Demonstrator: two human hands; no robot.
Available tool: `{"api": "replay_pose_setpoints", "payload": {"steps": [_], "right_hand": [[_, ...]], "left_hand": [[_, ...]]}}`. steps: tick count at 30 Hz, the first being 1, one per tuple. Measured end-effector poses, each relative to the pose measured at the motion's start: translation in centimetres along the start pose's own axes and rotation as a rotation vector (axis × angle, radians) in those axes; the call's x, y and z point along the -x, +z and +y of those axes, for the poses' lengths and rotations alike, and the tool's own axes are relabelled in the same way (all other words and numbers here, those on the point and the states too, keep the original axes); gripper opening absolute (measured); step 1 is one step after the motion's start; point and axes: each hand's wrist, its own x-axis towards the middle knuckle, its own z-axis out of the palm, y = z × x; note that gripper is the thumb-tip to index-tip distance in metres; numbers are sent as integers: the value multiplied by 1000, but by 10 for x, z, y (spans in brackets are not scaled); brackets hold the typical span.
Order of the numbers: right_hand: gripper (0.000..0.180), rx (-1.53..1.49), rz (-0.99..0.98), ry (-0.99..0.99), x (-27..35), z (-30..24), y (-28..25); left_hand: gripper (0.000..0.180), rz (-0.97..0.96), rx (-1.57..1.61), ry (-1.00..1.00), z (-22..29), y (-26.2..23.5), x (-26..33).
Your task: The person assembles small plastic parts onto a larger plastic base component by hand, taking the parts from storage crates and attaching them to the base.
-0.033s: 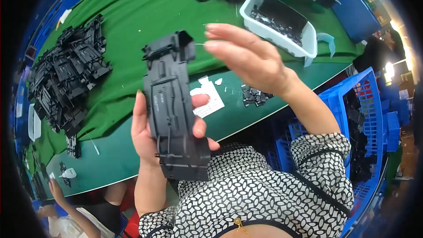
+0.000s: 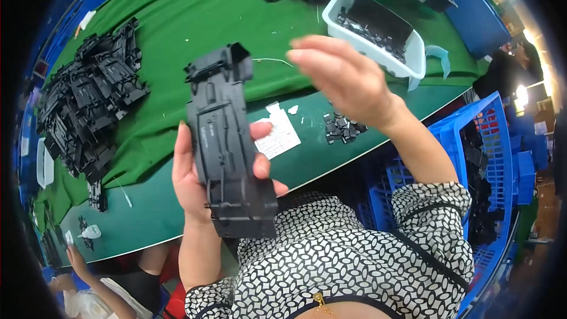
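My left hand (image 2: 190, 186) grips a long black moulded plastic part (image 2: 223, 142) from below, its fingers wrapped round the right edge. Ribs, a channel and small pale markings show on the upward face; a raised block forms the far end. To the right of that part, my right hand (image 2: 348, 80) hovers apart from it with fingers stretched out, holding nothing. A thin white strand (image 2: 271, 59) runs between the part and my right fingertips. Beneath, a white paper sheet (image 2: 280, 136) lies on the table, partly hidden by my left fingers.
A heap of similar black parts (image 2: 88, 97) covers the left side of the green cloth (image 2: 177, 12). A pale bin of small black pieces (image 2: 336, 15) stands far right, with small black clips (image 2: 342, 129) nearer. A blue crate (image 2: 499, 159) is at my right. A co-worker's hand (image 2: 77, 258) shows lower left.
The black part in my left hand has shifted slightly left. My right hand has drawn a little to the right, away from it, uncovering more of the white strand.
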Motion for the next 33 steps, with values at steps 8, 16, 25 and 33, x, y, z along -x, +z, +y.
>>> {"api": "replay_pose_setpoints", "payload": {"steps": [8,16,25,33], "right_hand": [[14,26,-783,832,39,15,-29],[13,36,-745,791,51,16,-19],[14,-15,-710,1020,48,9,-19],[14,-253,-576,1109,28,-6,-18]], "left_hand": [[66,320,-265,335,17,-16,13],[62,317,-302,361,18,-23,16],[69,338,-278,386,16,-24,16],[72,363,-265,419,15,-18,19]]}}
